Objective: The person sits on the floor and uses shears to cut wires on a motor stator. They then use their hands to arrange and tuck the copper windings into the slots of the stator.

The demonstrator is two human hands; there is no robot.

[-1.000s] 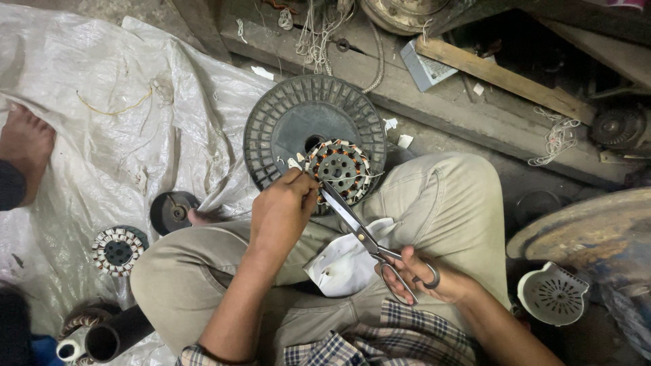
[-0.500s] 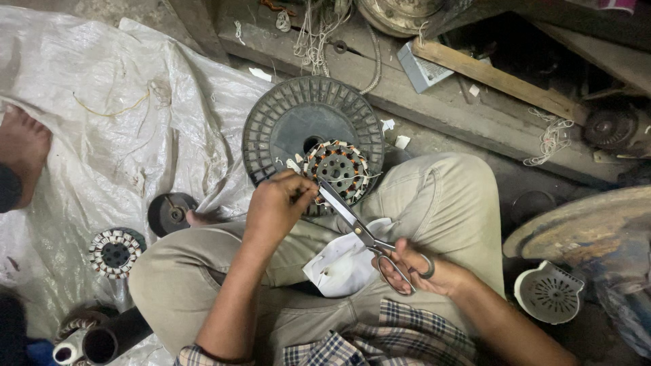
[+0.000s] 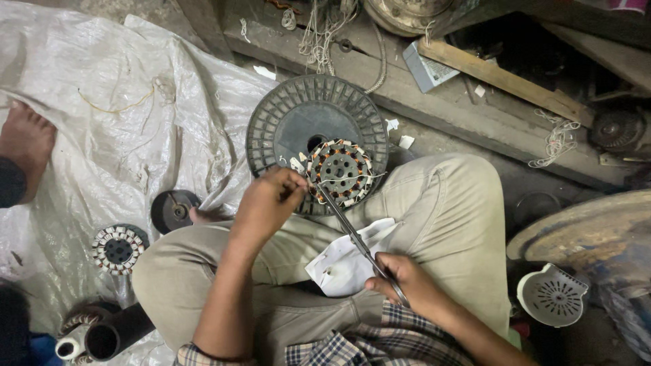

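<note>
Over grey sheeting (image 3: pixel 102 102), right hand (image 3: pixel 407 281) grips scissors (image 3: pixel 352 234) pointing up-left at the stator (image 3: pixel 339 169), left hand (image 3: pixel 268 203) pinching it.

our left hand (image 3: pixel 268 203) pinching at the wound stator (image 3: pixel 340 171), our right hand (image 3: pixel 405 285) working scissors (image 3: pixel 359 242) into it, all over our lap

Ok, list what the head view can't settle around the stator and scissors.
- Scissor blade tips: lost against the wound stator; what they cut is too small.
- Left hand fingertips: curled, hiding what they pinch.
- Scissor handles: covered by the right hand.
</note>
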